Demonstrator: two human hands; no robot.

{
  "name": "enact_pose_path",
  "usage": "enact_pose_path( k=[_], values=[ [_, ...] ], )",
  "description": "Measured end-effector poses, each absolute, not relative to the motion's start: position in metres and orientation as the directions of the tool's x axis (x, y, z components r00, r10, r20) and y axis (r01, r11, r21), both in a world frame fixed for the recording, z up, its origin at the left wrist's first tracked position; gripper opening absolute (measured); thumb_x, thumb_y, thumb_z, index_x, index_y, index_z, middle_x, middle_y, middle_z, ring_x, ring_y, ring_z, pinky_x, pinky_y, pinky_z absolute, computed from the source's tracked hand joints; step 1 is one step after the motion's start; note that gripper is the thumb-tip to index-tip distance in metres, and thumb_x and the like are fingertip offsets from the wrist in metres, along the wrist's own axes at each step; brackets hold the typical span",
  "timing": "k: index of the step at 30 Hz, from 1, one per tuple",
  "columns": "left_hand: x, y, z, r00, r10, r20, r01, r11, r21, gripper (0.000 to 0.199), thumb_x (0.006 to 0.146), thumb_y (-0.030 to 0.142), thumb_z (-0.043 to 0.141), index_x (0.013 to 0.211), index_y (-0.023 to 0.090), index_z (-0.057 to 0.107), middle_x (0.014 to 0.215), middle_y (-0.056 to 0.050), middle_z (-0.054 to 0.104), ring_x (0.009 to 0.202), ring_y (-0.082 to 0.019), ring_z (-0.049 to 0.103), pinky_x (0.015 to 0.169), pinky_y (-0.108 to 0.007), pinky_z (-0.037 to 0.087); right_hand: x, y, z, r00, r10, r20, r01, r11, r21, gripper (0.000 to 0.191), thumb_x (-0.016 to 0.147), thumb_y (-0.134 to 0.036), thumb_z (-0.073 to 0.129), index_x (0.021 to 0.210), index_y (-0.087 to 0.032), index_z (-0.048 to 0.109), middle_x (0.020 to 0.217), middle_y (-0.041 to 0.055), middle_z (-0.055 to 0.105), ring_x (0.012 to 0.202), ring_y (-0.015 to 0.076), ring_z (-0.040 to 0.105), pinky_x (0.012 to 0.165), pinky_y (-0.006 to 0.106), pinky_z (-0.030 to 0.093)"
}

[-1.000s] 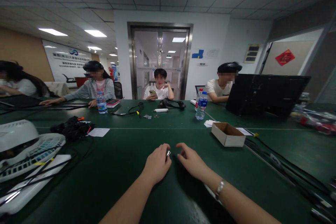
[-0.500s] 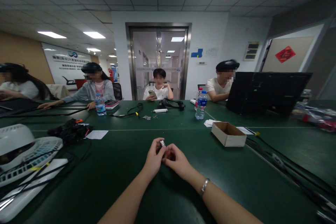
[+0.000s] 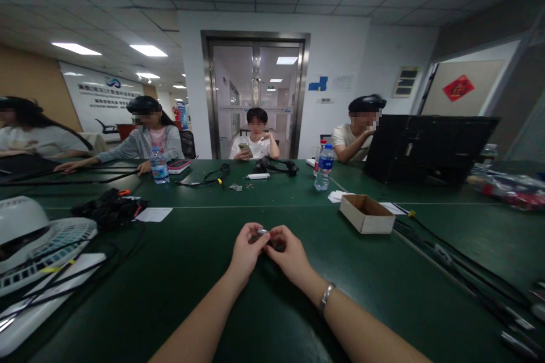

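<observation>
Above the green table (image 3: 272, 317), my left hand (image 3: 248, 247) pinches a small shiny metal piece (image 3: 262, 231) between thumb and fingers. My right hand (image 3: 287, 248) meets it from the right, its thumb and fingertips closed at the near end of the piece. Whether the right fingertips grip the piece or something smaller is too small to tell. A silver bracelet (image 3: 327, 298) circles my right wrist.
An open box (image 3: 367, 224) stands right of my hands, beside cables (image 3: 447, 261). Bottles (image 3: 324, 167) and a black headset (image 3: 276, 167) lie beyond. A white fan (image 3: 46, 249) and black gear (image 3: 108, 210) are left. Several people sit across the table.
The metal piece has tilted from nearly upright to almost level between my fingers. My right fingertips have come up closer to it. Across the table at right, a person's hand has risen towards the face.
</observation>
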State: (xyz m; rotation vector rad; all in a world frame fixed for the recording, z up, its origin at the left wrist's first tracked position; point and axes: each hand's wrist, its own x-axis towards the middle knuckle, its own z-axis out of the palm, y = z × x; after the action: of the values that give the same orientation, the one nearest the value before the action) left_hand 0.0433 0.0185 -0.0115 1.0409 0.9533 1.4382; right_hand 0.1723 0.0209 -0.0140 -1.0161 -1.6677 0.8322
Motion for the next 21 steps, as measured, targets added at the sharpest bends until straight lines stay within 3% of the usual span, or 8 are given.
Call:
enact_pose_path(
  k=[7, 13, 21],
  values=[
    [0.032, 0.029, -0.017, -0.054, 0.989, 0.14, -0.28, -0.15, 0.948, 0.042, 0.059, 0.033, 0.079, 0.091, 0.017, 0.056, 0.092, -0.008, 0.067, 0.09, -0.02, 0.064, 0.076, -0.03, 0.05, 0.18, 0.029, -0.016, -0.11, 0.909, 0.403, 0.347, 0.415, -0.841, 0.018, 0.065, -0.015, 0.063, 0.082, -0.017, 0.059, 0.08, 0.0015, 0.059, 0.072, 0.0149, 0.056, 0.066, 0.027, 0.046],
    [0.024, 0.035, -0.021, -0.038, 0.982, 0.186, -0.206, -0.19, 0.96, 0.036, 0.062, 0.032, 0.076, 0.09, 0.015, 0.061, 0.093, -0.009, 0.07, 0.092, -0.021, 0.065, 0.089, -0.034, 0.046, 0.182, 0.027, -0.011, -0.116, 0.906, 0.407, 0.401, 0.418, -0.815, 0.021, 0.066, -0.014, 0.062, 0.087, -0.017, 0.063, 0.083, 0.0012, 0.055, 0.069, 0.0131, 0.054, 0.063, 0.025, 0.045],
    [0.026, 0.031, -0.018, -0.026, 0.984, 0.176, -0.117, -0.177, 0.977, 0.034, 0.064, 0.032, 0.074, 0.091, 0.015, 0.066, 0.088, -0.008, 0.07, 0.086, -0.021, 0.065, 0.08, -0.033, 0.049, 0.181, 0.028, -0.01, -0.128, 0.907, 0.402, 0.42, 0.416, -0.806, 0.02, 0.069, -0.014, 0.063, 0.089, -0.019, 0.065, 0.086, 0.0012, 0.054, 0.067, 0.0112, 0.052, 0.062, 0.024, 0.045]
  ],
)
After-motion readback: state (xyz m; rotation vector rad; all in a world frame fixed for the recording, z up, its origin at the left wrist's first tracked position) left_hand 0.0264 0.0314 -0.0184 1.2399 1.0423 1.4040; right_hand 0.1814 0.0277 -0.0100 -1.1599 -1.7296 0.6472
